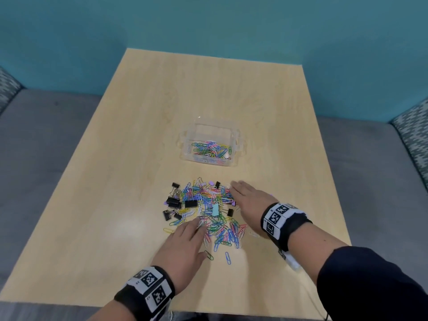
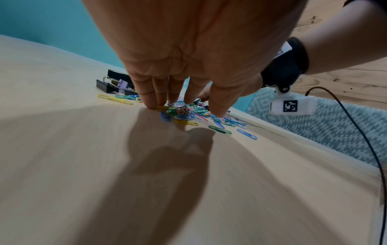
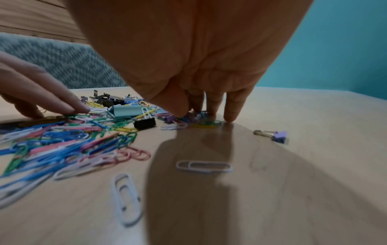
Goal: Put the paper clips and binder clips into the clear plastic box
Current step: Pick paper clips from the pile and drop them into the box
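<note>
A clear plastic box (image 1: 234, 132) stands mid-table with several coloured paper clips in it. Nearer me lies a spread pile of paper clips (image 1: 209, 206) mixed with black binder clips (image 1: 172, 201) and a pale teal binder clip (image 1: 215, 209). My left hand (image 1: 188, 236) lies flat at the pile's near left edge, straight fingers (image 2: 149, 97) touching the clips. My right hand (image 1: 244, 194) rests palm down on the pile's right side, fingertips (image 3: 231, 114) on the table and clips (image 3: 201, 123). Neither hand holds anything.
Stray clips lie near me: a green one (image 1: 209, 255), a blue one (image 1: 228, 258), white ones (image 3: 204, 166). A small purple binder clip (image 3: 279, 136) sits right of my right hand. Grey sofa seats (image 1: 39, 144) flank the table; a teal wall stands behind.
</note>
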`<state>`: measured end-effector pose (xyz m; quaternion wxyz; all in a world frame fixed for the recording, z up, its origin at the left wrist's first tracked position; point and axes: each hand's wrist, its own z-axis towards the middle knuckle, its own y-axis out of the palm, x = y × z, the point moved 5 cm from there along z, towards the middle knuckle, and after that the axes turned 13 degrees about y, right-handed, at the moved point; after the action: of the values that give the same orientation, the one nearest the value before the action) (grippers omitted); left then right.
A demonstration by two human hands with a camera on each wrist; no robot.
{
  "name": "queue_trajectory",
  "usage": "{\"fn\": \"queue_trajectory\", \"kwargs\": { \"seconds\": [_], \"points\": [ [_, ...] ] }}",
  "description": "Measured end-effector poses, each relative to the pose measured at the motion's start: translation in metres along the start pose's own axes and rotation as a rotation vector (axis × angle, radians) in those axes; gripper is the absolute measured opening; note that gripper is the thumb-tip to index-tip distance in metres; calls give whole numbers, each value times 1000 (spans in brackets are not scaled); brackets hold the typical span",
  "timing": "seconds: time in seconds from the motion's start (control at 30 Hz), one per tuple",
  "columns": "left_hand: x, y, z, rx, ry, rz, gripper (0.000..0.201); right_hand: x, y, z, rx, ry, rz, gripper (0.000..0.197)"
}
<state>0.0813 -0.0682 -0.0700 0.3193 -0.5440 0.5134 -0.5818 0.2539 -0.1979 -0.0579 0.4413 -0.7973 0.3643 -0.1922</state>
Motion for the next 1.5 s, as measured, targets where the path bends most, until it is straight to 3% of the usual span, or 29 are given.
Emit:
{"fn": "queue_trajectory", "kwargs": {
  "seconds": [0.13, 0.37, 0.47, 0.57, 0.73, 0.97, 1.03, 1.23, 1.5],
  "points": [
    [1, 0, -3, 5, -10, -29, 64, 3, 17, -22, 24, 83, 8, 74],
    [-2, -3, -3, 24, -41, -63, 59, -11, 48, -68, 165, -9, 247, 64],
    [-9, -11, -5, 58, -146, -118, 54, 8, 44, -78, 234, 188, 394, 55],
    [-9, -13, -1, 40, -241, -229, 62, 9, 44, -81, 198, 371, 406, 55],
    [7, -9, 21, -2, -211, -212, 69, -37, 45, -69, 157, 293, 415, 71],
    [7, -3, 35, 36, -158, -129, 33, -62, 43, -51, 160, 260, 426, 24],
    [3, -2, 35, 8, -149, -102, 27, -62, 44, -50, 145, 241, 405, 22],
    [-4, -7, 36, 0, -119, -144, 36, -62, 34, -50, 120, 175, 369, 31],
    [-19, -16, 33, 134, -302, -389, 11, -41, 27, -48, 155, 257, 545, 12]
  ]
}}
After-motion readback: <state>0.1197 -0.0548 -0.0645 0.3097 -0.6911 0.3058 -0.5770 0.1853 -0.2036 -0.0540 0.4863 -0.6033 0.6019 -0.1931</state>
